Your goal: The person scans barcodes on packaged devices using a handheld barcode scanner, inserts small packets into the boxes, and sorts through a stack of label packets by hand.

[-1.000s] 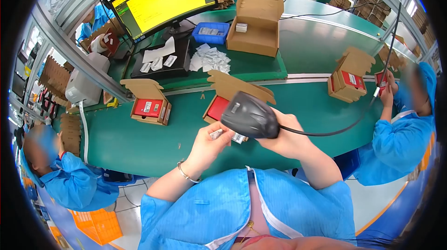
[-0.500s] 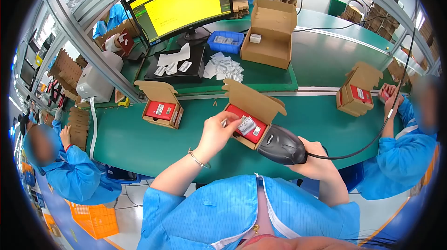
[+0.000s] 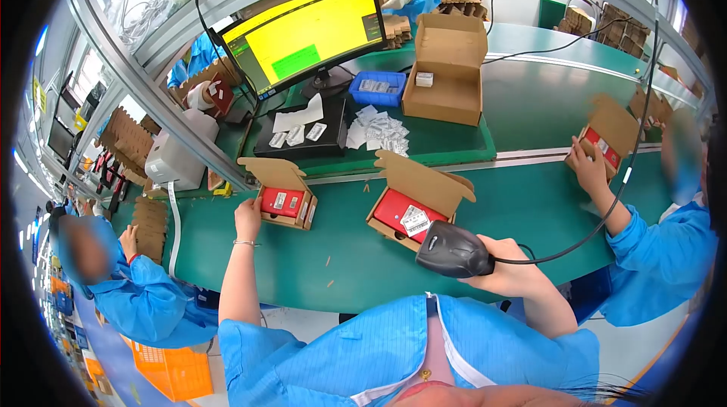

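My right hand (image 3: pixel 500 265) is wrapped round a black barcode scanner (image 3: pixel 454 249), whose head is beside the front right corner of the middle open carton (image 3: pixel 425 180). Inside that carton lies a red box (image 3: pixel 394 210) with a white label (image 3: pixel 415 221) resting tilted on it. My left hand (image 3: pixel 248 219) is at the left edge of another open carton (image 3: pixel 282 174), its fingers pressed together at the cardboard side. That carton holds a red box (image 3: pixel 274 199) with two small labels on top.
Behind stand a monitor (image 3: pixel 303 28), a blue tray (image 3: pixel 376 98), a pile of labels (image 3: pixel 379 133) and a large open carton (image 3: pixel 443 108). The scanner's cable arcs rightward. Co-workers sit left (image 3: pixel 151 293) and right (image 3: pixel 659 255); the right one's hand touches a carton (image 3: pixel 615 125).
My left hand has left the middle carton and moved left to the other carton. The label now lies on the middle red box. A green patch has appeared on the monitor.
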### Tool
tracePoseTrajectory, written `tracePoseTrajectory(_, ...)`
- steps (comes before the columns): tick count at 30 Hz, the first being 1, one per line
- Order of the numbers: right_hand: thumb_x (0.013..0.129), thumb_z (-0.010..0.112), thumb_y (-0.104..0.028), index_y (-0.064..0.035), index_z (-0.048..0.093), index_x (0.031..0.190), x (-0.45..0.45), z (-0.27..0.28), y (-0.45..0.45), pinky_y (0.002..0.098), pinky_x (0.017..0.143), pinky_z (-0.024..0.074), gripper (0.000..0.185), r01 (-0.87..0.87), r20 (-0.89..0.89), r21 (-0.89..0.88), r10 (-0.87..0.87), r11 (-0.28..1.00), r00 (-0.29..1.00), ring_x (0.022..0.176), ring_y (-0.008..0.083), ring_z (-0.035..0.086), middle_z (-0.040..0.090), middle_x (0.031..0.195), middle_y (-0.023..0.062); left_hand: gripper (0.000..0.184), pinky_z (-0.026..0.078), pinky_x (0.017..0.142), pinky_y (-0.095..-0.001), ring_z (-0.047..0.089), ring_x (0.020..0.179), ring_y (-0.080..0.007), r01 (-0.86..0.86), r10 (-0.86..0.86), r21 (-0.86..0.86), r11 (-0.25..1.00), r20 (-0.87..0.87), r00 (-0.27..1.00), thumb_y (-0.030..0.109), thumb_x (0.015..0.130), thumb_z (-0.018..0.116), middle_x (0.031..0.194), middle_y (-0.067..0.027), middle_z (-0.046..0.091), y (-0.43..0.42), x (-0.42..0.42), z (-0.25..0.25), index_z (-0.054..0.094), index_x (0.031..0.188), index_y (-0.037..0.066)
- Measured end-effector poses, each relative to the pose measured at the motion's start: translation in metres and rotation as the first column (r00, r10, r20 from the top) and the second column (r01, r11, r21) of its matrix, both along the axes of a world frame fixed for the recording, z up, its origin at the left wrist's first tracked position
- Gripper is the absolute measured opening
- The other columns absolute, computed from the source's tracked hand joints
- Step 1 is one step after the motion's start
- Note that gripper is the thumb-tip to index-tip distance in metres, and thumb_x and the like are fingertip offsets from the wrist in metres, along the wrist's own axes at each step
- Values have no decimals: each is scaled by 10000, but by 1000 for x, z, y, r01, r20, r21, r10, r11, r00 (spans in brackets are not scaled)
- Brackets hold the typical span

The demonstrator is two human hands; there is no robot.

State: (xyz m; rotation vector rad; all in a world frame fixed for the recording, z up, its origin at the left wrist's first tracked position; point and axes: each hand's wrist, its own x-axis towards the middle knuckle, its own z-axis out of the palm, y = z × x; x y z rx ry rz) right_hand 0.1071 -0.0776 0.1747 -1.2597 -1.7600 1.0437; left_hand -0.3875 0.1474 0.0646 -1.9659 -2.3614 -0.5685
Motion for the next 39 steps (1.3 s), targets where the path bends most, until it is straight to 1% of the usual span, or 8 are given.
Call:
tracePoseTrajectory(6,694,724,-86,-18,563,1015,-5,13,2,321,623,490,365,-49,70,-32,51,998,996,695,259,644,637,789,121,322,467,657,-481,592,766,-386,40,-43,184,982,11,999,287,875,561,758,-186,608,-17,17,14,609,717,11)
tracePoseTrajectory(15,648,691,-23,2,544,1102,-17,30,5,321,643,501,478,-151,23,68,150,986,988,750,274,658,637,839,134,271,458,603,-304,604,630,-189,289,-240,26,957,630,739,214,874,601,697,-166,645,-81,109,48,661,874,-50)
tracePoseTrajectory(28,645,695,-36,9,550,1025,20,27,-21,331,626,484,409,37,49,61,-40,997,998,706,302,633,613,790,144,250,456,599,-306,579,607,-276,458,-390,-1,889,522,758,217,878,587,685,-165,624,-81,220,66,661,829,-16)
tracePoseTrajectory(31,670,687,-52,6,549,1042,21,28,-17,329,630,485,401,56,61,34,-58,998,996,701,300,633,620,797,155,229,474,668,-301,601,707,-264,536,-606,290,793,473,640,202,866,612,861,-138,654,-85,235,68,651,954,-5)
tracePoseTrajectory(33,687,691,-67,-1,548,1050,19,32,-12,336,632,486,396,73,62,29,-74,997,995,697,304,632,623,789,163,227,478,649,-296,614,712,-191,444,-500,276,852,682,534,193,872,607,840,-84,658,-87,232,76,645,1009,16)
tracePoseTrajectory(34,690,697,-72,0,546,1047,17,35,-8,340,632,485,394,69,70,12,-69,998,995,698,309,632,623,786,168,265,478,633,-276,609,739,-133,460,-197,-25,888,882,429,172,878,588,850,-50,645,-94,223,95,613,1100,30)
tracePoseTrajectory(36,707,712,-112,9,543,1011,16,38,2,358,632,484,368,50,106,-6,-49,999,993,706,328,634,623,774,188,310,476,626,-257,606,739,-131,590,30,-2,807,999,-38,127,880,553,877,-65,642,-93,200,97,566,1170,17)
tracePoseTrajectory(39,727,703,-172,22,543,931,14,40,25,379,640,489,324,0,242,-50,12,999,970,714,342,636,618,750,196,390,539,712,-282,649,861,-201,624,126,-47,780,989,-82,100,899,529,984,-146,640,-109,202,110,465,1259,-37)
